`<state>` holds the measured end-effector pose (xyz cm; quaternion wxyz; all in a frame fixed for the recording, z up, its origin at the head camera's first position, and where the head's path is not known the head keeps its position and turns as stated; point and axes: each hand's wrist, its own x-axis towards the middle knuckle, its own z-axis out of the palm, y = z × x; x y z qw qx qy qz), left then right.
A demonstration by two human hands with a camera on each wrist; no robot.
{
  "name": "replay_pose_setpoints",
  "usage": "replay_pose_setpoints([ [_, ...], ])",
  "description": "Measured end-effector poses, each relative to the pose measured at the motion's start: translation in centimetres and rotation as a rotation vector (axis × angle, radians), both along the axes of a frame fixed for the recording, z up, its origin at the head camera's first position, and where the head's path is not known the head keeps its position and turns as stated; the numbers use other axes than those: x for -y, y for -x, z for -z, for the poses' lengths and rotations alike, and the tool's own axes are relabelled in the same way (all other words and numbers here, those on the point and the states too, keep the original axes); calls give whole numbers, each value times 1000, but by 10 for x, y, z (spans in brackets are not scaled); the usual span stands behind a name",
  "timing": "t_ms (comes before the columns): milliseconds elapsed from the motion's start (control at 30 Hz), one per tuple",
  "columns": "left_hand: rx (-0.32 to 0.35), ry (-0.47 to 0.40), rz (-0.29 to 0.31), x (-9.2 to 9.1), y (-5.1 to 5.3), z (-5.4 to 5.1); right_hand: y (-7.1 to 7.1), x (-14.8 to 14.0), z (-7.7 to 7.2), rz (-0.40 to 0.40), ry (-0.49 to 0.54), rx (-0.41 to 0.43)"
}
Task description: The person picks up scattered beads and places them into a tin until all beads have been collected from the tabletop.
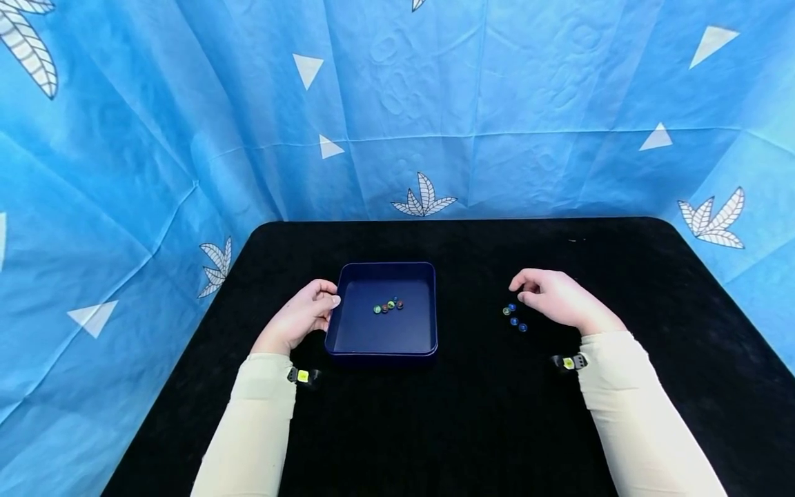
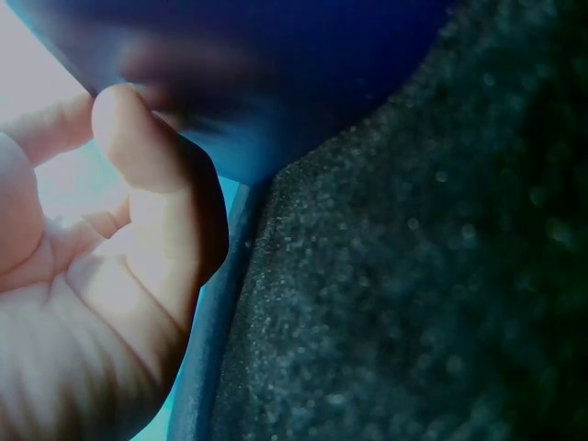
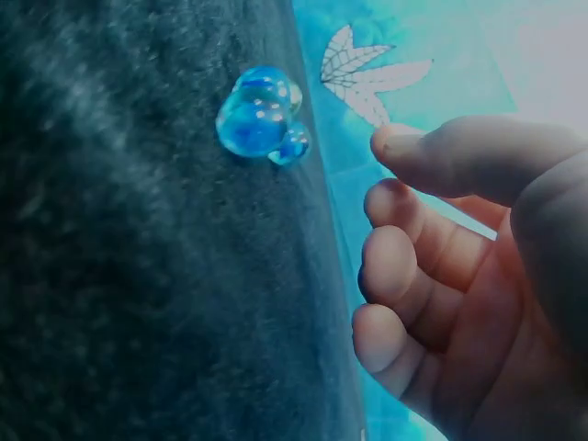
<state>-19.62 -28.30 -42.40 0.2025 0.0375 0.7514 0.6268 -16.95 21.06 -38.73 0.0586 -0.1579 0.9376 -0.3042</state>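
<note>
A dark blue square tray [image 1: 381, 341] sits on a black cloth, with several small glass marbles [image 1: 391, 304] in a cluster on its floor. My left hand [image 1: 299, 319] grips the tray's left rim, thumb on top and fingers along the outside. In the left wrist view, the tray's blue wall [image 2: 303, 83] rises beside the thumb. To the right, my right hand [image 1: 559, 298] hovers with loosely bent fingers, holding nothing. Just left of it several marbles [image 1: 514, 322], mostly blue, lie close together on the cloth; in the right wrist view the marbles [image 3: 253, 127] overlap.
The black-covered table [image 1: 472, 414] has rounded far corners. Behind it and along both sides hangs a blue curtain [image 1: 515, 96] with white triangles and leaf prints. A stretch of black cloth separates the tray from the loose marbles.
</note>
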Motion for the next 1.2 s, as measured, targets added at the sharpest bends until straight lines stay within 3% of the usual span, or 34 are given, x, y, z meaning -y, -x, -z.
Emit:
replay_pose_setpoints([
  [367, 3, -1, -3, 1, 0, 0, 2, 0, 11, -57, -19, 94],
  [700, -4, 1, 3, 1, 0, 0, 0, 8, 11, -73, -72, 92],
  [1033, 9, 0, 5, 0, 1, 1, -1, 8, 12, -60, -51, 91],
  [1100, 17, -1, 7, -2, -1, -5, 0, 8, 11, -64, -50, 85],
  [1200, 18, -1, 9, -1, -1, -5, 0, 8, 11, -67, -59, 73],
])
